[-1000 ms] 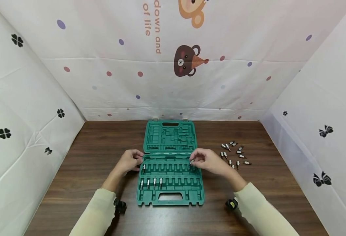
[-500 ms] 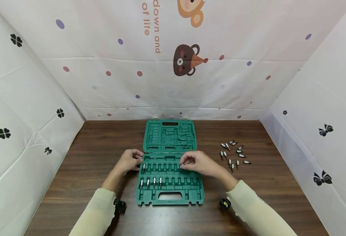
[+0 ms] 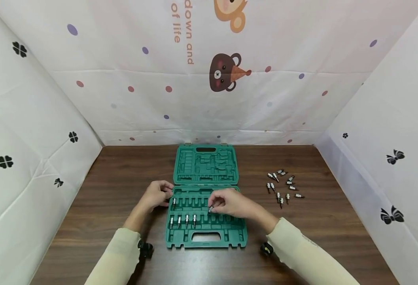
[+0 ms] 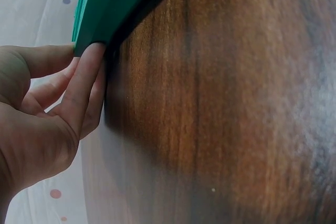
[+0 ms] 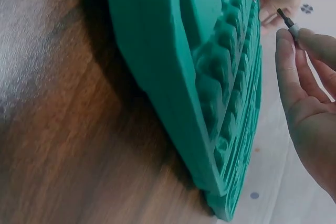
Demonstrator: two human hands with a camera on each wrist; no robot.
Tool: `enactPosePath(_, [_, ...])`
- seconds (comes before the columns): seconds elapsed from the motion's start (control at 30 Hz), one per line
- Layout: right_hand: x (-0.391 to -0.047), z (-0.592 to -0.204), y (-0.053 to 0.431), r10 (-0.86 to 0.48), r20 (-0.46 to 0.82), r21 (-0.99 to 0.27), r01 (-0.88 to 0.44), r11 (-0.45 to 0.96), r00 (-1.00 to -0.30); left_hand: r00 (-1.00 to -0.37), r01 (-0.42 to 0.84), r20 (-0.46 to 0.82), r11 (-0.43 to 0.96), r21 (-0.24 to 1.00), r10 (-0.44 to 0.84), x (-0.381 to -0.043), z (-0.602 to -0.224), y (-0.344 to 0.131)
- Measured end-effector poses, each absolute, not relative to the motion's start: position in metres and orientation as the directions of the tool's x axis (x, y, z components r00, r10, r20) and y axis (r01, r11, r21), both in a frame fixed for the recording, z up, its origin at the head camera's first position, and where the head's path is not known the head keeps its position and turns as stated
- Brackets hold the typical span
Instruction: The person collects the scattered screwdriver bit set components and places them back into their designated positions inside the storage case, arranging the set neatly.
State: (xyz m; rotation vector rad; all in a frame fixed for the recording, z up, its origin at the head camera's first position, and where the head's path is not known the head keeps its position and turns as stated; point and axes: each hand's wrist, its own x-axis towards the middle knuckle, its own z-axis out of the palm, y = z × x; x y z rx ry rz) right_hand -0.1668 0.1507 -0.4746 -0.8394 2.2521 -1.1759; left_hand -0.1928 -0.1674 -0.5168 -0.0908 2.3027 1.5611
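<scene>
My right hand (image 3: 230, 202) pinches a bit socket (image 5: 289, 23) between thumb and fingertips, its dark tip pointing away from the fingers in the right wrist view. The hand hovers over the middle of an open green socket case (image 3: 226, 237). At the case's left edge, my left hand (image 3: 155, 194) grips the wall near the hinge; the left wrist view shows thumb and fingers on either side of a green corner (image 4: 92, 30). Several bit sockets (image 3: 187, 220) sit in the left slots of the case's front row, and one bit socket (image 3: 174, 203) occupies the leftmost slot behind.
Several loose bit sockets (image 3: 281, 202) lie scattered on the brown wooden table (image 3: 265, 158) right of the case. The case's lid (image 3: 206, 163) lies folded back toward the patterned cloth wall (image 3: 194, 103). Similar cloth walls flank both sides.
My right hand has moved left and slightly nearer across the case with the bit socket, from the right end of the back row to the middle. The left hand stays put.
</scene>
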Motion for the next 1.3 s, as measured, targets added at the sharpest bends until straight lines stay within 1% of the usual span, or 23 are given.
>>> enactPosePath(0.2, [-0.164,-0.475,0.138,-0.723,-0.136,-0.819,-0.333,0.467,-0.678,-0.935,-0.247,-0.324,0.39,0.887,0.145,-0.194,-0.516,-0.168])
enactPosePath(0.37, [-0.162,-0.479,0.129,-0.744,-0.13,-0.785,-0.391,0.481,-0.655,-0.932,-0.252,-0.331,0.394,0.884,0.148,-0.194,-0.513,-0.167])
enactPosePath(0.6, [-0.158,-0.479,0.117,-0.764,-0.106,-0.67,-0.522,0.528,-0.636,-0.933,-0.25,-0.331,0.404,0.88,0.144,-0.193,-0.511,-0.168])
enactPosePath(0.77, [-0.157,-0.48,0.11,-0.768,-0.111,-0.627,-0.555,0.547,-0.631,-0.931,-0.26,-0.338,0.399,0.879,0.138,-0.191,-0.515,-0.169])
enactPosePath(1.03, [-0.155,-0.485,0.107,-0.756,-0.122,-0.596,-0.562,0.574,-0.643,-0.93,-0.271,-0.343,0.384,0.883,0.132,-0.191,-0.518,-0.168])
enactPosePath(1.3, [-0.157,-0.487,0.106,-0.707,-0.111,-0.581,-0.532,0.617,-0.698,-0.931,-0.253,-0.332,0.388,0.887,0.152,-0.195,-0.514,-0.167])
